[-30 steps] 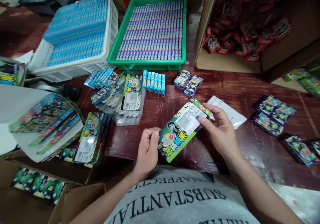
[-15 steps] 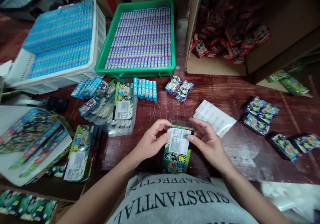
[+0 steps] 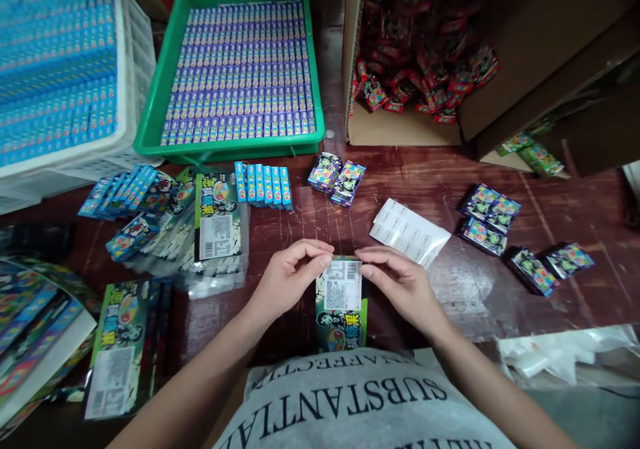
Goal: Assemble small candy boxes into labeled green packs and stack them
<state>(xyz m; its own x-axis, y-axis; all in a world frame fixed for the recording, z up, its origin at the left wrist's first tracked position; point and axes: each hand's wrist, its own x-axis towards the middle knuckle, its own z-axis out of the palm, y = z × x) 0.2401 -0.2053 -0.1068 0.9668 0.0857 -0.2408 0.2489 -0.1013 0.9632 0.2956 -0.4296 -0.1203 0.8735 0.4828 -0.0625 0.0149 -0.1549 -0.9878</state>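
A flat green-and-black printed candy packet (image 3: 340, 322) with a white label lies upside down to me, close against my shirt. My left hand (image 3: 295, 275) pinches its far left corner between thumb and fingers. At the far right corner, my right hand (image 3: 397, 279) is closed in the same way, thumb beside the label. The packet's near end is partly hidden by the shirt. Just beyond my right hand lie white sticker sheets (image 3: 410, 229). To the left, similar labelled packets (image 3: 217, 219) are fanned out in clear plastic.
A green tray (image 3: 230, 150) of purple boxes and a white crate (image 3: 133, 82) of blue boxes stand at the back. Right of them is a cardboard box (image 3: 405, 135) with red packets. Small purple boxes (image 3: 485, 212) lie at right; another packet stack (image 3: 117, 342) lies at left.
The view has shifted, so the surroundings appear further left. My fingers have drawn closer together along the packet's far edge, the right fingers now nearer its corner.
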